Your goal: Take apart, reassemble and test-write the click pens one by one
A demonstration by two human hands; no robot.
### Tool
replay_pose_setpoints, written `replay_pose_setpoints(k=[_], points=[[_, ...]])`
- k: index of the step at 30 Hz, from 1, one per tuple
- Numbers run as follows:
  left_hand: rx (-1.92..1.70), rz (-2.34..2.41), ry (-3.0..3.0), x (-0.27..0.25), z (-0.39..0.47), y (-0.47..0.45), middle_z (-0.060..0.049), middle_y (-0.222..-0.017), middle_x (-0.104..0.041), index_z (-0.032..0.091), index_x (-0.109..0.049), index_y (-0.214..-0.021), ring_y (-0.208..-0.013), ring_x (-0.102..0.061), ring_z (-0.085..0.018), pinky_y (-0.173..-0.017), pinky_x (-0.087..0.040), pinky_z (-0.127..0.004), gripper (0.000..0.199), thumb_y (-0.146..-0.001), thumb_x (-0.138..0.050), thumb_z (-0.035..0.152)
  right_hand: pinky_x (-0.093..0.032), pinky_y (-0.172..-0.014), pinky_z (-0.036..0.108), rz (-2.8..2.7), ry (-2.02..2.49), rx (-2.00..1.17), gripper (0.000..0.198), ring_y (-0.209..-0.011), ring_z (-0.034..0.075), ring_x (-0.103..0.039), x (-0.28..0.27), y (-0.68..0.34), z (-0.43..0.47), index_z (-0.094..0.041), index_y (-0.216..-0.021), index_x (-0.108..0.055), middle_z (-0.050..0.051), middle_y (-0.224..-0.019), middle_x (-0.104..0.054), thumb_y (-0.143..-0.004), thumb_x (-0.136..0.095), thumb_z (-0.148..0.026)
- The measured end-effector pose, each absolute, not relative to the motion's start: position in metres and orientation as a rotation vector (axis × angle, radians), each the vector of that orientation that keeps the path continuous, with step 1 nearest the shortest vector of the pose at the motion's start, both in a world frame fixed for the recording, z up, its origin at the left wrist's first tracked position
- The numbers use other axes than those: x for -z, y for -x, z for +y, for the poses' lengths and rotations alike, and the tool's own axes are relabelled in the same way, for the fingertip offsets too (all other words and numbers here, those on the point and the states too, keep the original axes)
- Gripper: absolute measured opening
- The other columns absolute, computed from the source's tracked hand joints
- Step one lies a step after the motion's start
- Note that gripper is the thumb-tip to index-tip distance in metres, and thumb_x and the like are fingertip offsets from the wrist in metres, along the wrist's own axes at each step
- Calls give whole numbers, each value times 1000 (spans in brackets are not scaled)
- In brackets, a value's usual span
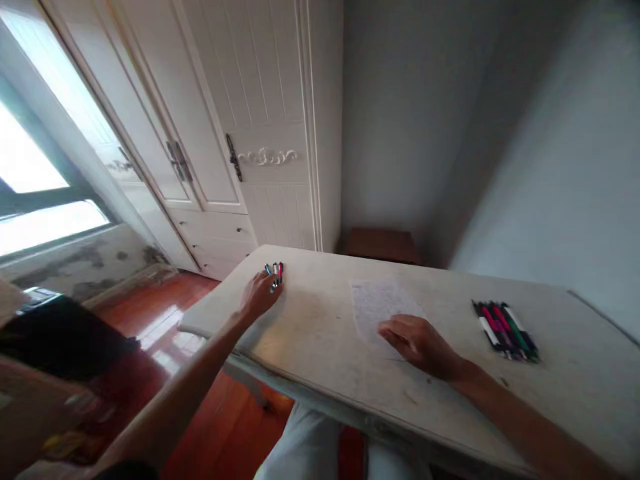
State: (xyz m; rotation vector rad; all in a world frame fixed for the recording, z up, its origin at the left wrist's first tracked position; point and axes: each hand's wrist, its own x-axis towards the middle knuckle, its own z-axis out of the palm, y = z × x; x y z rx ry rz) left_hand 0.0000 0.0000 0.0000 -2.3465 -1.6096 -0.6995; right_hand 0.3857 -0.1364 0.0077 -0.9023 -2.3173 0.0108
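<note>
1. Left grip (261, 292): fingers narrow over three pens (275, 269); from where I stand, cannot tell whether these are pinched or merely touched
2. Right grip (413, 341): loosely curled over the paper (375, 300); its underside is hidden, so contents cannot be told
3. Progress, judged part-done: the pen row (505, 331) lies side by side, right of the right grip; the three pens at the left grip, well apart from it, appear outstanding
4. Orientation: the three pens' far ends point away from the person, slightly fanned, long axes running across the tabletop's (315, 313) depth
</note>
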Motion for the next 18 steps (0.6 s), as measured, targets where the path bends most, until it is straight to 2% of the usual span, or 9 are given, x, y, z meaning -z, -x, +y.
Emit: replay_pose_setpoints(k=[5, 9, 18], points=[[576, -1600, 2524, 1, -17, 33, -7, -92, -62, 23, -69, -108, -84, -59, -21, -80, -45, -34, 36, -90, -51, 48, -45, -63, 26, -2327, 905, -153, 38, -67, 16, -64, -1, -361, -116, -17, -82, -67, 6, -73, -69, -100, -38, -33], [616, -1644, 2554, 1, -21, 39, -7, -92, -61, 24, -69, -109, -86, -58, -22, -80, -45, -34, 39, -87, -55, 52, -47, -66, 28, -2267, 987, -145, 37, -70, 18, -66, 5, -360, -115, -18, -82, -68, 7, -76, -71, -99, -38, -33], [776, -1587, 2553, 1, -28, 41, -8, -100, -61, 21, -70, -96, -90, -59, -21, -84, -47, -34, 27, -86, -59, 44, -50, -64, 25, -2108, 974, -249, 31, -68, 18, -68, 2, -376, -126, -18, -82, -69, 6, -76, -73, -96, -46, -34]])
